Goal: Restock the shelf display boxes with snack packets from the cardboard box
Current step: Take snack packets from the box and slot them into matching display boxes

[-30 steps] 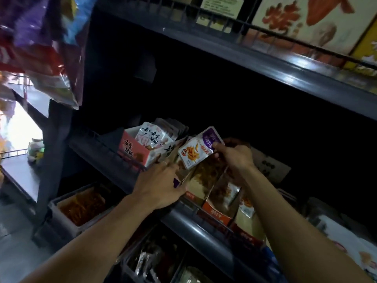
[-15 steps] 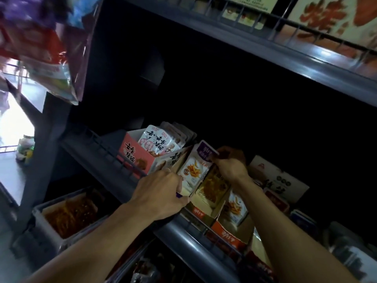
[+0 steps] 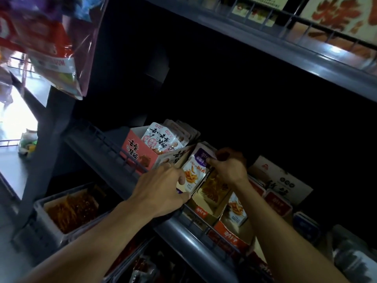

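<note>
Both hands on the purple-topped snack packet [image 3: 194, 172] now. My right hand [image 3: 228, 168] pinches its top edge, my left hand [image 3: 163, 188] grips its lower end, thumb across the front. The packet stands tilted in the display box [image 3: 204, 203] on the dark shelf [image 3: 183, 231], just beside the pink display box [image 3: 140, 154] full of white packets [image 3: 161, 137].
</note>
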Motion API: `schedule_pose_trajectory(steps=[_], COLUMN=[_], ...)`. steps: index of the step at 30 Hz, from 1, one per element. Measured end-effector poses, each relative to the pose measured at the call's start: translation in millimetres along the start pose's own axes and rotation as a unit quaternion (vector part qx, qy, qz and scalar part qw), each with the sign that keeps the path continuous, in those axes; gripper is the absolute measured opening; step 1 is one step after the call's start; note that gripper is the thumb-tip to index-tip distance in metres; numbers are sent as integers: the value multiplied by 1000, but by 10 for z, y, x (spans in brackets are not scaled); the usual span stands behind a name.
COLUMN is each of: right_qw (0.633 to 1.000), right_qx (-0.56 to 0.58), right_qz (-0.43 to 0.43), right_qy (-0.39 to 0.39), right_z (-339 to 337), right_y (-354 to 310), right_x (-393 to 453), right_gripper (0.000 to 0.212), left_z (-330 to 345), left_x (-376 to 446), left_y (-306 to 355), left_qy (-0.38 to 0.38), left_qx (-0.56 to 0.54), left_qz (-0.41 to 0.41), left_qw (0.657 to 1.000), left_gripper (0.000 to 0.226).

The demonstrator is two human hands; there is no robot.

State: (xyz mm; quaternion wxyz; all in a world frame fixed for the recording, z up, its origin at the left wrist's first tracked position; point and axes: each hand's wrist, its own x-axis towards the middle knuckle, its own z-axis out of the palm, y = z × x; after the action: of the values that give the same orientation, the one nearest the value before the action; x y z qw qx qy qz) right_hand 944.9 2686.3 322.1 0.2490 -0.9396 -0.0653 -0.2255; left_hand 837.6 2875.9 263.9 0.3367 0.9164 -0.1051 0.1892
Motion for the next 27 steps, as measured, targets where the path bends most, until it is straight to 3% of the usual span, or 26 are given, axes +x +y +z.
schedule_pose_trajectory(steps=[8, 20, 27], right_qw=[995, 979, 958], right_qx=[55, 81, 52], right_qz=[-81, -142, -188], right_qy=[22, -122, -210], right_z=[-231, -194, 140], right_y=[-337, -1179, -1695], right_x=[-405, -2021, -2929], right_gripper=[17, 19, 20], left_z=[-285, -922, -1267], left_x=[-291, -2139, -3315], left_y=[24, 8, -249], left_qy=[1, -111, -115], left_qx=[27, 84, 150], left_qz=[-17, -119, -135], left_qw=[999, 983, 973], left_gripper=[23, 22, 23])
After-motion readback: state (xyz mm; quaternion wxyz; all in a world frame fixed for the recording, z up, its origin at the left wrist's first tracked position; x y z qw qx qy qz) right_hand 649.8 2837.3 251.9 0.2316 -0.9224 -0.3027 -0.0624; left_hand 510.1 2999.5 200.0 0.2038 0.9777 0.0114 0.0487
